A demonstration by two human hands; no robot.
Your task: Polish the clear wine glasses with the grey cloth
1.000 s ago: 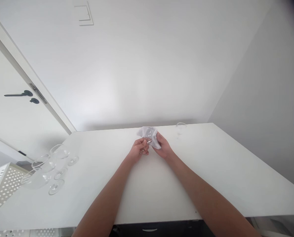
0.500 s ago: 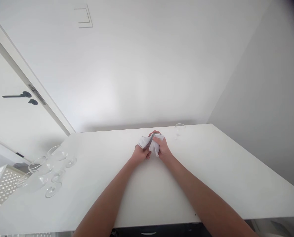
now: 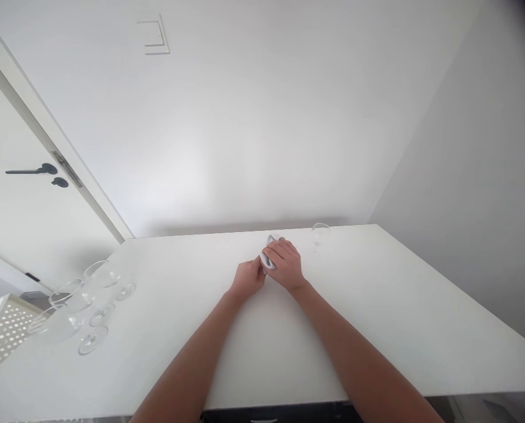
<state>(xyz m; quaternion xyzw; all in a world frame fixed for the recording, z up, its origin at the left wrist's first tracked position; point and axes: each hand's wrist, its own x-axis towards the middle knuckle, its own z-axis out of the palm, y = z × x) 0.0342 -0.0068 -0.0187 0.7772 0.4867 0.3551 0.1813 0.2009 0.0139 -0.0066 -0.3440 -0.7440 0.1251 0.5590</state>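
A pale white cloth (image 3: 268,261) is bunched up between my hands over the back half of the white table. My right hand (image 3: 287,265) is closed around it from the right, with the fingers laid over the top. Against the cloth's left side sits my left hand (image 3: 248,278), its fingers curled in a pinch. What those fingers grip is hidden, and I cannot tell whether anything is wrapped inside the cloth. Beyond my right hand, a clear glass (image 3: 321,234) stands near the table's back edge.
Three clear stemmed glasses (image 3: 79,302) stand close together at the left of the white table (image 3: 178,329). A perforated white basket (image 3: 6,335) is past the table's left edge. The wall rises behind the table, and a door with a black handle (image 3: 33,170) is on the left.
My right hand has turned over, so its back now faces up over the cloth. The cloth is gathered tighter and shows less. My left hand has shifted slightly and is less covered.
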